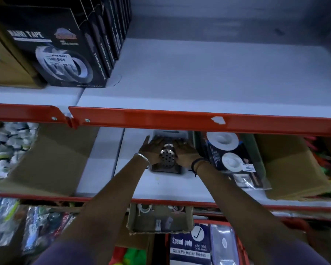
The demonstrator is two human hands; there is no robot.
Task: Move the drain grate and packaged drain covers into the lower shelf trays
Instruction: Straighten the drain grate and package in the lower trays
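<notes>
A shiny metal drain grate (167, 156) with a perforated dome and a square base lies on the white middle shelf (172, 186). My left hand (151, 150) grips its left side and my right hand (185, 153) grips its right side. Another pack lies behind it, partly hidden by my fingers. Just to the right, packaged drain covers (230, 159) with white round discs lean in clear plastic against a cardboard box. A small cardboard tray (159, 219) sits on the shelf below.
The red edge of the upper shelf (180, 119) overhangs my hands. Black nano tape boxes (65, 48) stand on the top shelf at left. Cardboard boxes (287, 165) flank the middle shelf. Thread packs (189, 245) fill the bottom.
</notes>
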